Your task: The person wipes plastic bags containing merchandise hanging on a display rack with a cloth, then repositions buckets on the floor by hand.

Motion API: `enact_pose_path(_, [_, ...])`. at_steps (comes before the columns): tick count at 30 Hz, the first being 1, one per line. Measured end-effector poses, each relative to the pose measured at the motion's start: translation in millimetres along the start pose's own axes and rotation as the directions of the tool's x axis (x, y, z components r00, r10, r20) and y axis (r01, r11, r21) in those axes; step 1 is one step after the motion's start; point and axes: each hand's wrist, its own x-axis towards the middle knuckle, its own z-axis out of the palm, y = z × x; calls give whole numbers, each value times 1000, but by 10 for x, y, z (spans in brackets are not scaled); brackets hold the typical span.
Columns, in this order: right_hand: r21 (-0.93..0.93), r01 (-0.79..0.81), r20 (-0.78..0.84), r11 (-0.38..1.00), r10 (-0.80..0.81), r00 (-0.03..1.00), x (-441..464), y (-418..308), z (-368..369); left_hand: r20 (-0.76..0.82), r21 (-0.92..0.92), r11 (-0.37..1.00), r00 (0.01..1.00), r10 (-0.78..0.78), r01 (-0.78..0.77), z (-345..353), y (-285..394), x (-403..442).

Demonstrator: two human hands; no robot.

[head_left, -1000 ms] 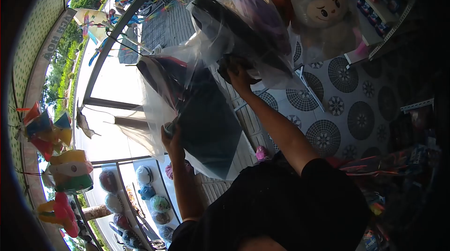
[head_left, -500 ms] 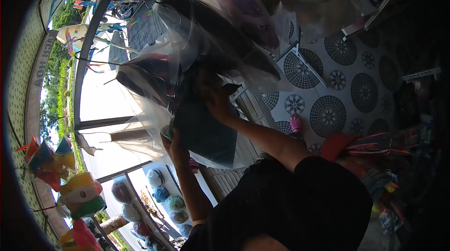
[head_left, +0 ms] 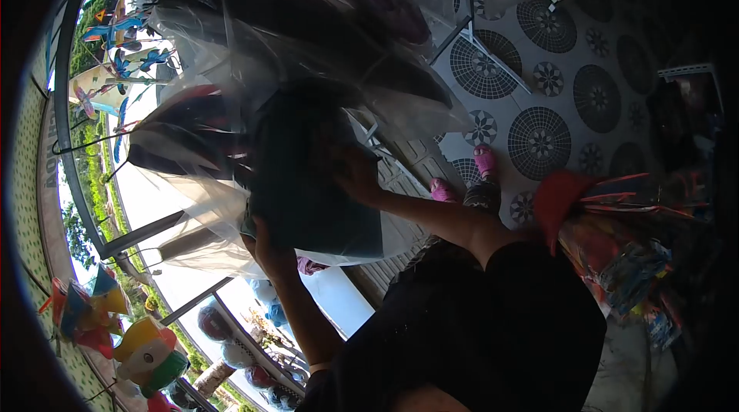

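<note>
A dark green piece of cloth, seemingly a garment (head_left: 308,212), hangs in front of me, with clear plastic around it. My left hand (head_left: 269,249) is closed on its lower left edge, the thumb on the near face. Against the front of the cloth rests my right hand (head_left: 356,175), its fingers spread but dim in shadow. Beside and above hang other dark garments (head_left: 300,19) under a clear plastic cover (head_left: 416,108). A dark piece with red trim (head_left: 188,115) hangs to the left, also under plastic.
Helmets (head_left: 215,323) line a rack at lower left, near colourful hanging lanterns (head_left: 150,354). On the right are a red cap (head_left: 558,200) and wrapped goods (head_left: 627,269). A white metal stand leg (head_left: 496,58) crosses the patterned tile floor (head_left: 539,142). Pink sandals (head_left: 485,162) show below.
The view has shifted, and the hanging garments now sit further left. My right hand has moved from the dark flap near the cloth's top onto its front. My left hand keeps its hold.
</note>
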Motion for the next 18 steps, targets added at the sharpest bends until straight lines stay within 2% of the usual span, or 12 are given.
enact_pose_path(1, [-55,-53,-89,997,48,995,225,267,17,3,88,995,999,45,-45,-43,-48,23])
enact_pose_path(3, [-266,-240,-24,934,242,970,458,626,-112,19,215,969,993,121,-122,-105,-104,27])
enact_pose_path(6, [-242,-387,-67,890,382,922,35,733,-174,112,414,854,949,295,-314,-101,-139,86])
enact_pose_path(8, [43,-228,39,973,226,973,-542,56,-325,258,621,592,847,465,-514,-60,-160,80])
enact_pose_path(10, [62,-87,299,994,65,952,-1131,-214,-549,94,239,937,967,238,-254,16,-119,89])
enact_pose_path(11, [-29,-61,402,998,68,913,-1259,-163,-660,58,5,996,994,93,-93,54,-99,96])
enact_pose_path(13, [-199,29,592,980,97,800,-1461,110,-816,43,-21,998,997,65,-64,106,-89,78])
enact_pose_path(14, [-290,-107,617,951,272,738,-1365,297,-916,35,-37,998,998,52,-51,144,-78,59])
enact_pose_path(15, [-382,-230,520,895,414,747,-1298,459,-1061,22,-48,997,998,54,-53,234,-55,20])
enact_pose_path(16, [-347,-292,433,891,428,793,-1153,518,-1224,7,-61,997,998,57,-57,367,-32,-46])
enact_pose_path(17, [-449,-211,287,869,363,887,-1037,543,-1384,-12,-75,995,998,62,-63,488,-24,-109])
enact_pose_path(18, [-587,-235,168,775,401,901,-882,580,-1523,24,-11,993,993,116,-116,554,-92,-158])
